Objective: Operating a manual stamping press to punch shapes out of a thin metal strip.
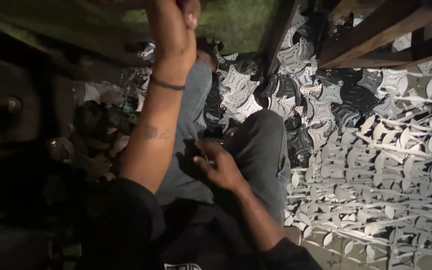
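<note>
At upper centre, the left hand (176, 22) is raised and clenched around something at the frame's top edge; what is gripped is cut off and cannot be told. A dark band (166, 84) is worn at that wrist. Lower, between the knees in grey trousers (261, 145), the right hand (218, 162) is held with fingers curled, apparently pinching a small pale piece (210, 160); the grip is too dim to be confirmed. Beyond the knees, flat stamped metal blanks (296, 95) are heaped loose on the floor. To the right, perforated sheet scrap (391, 175) is spread in tangled strips beneath a wooden frame (371, 35). No container is seen; everything lies unboxed. Judged hazards: sharp cut edges could nick bare skin, and the small piece could be lost among the scrap if dropped.
</note>
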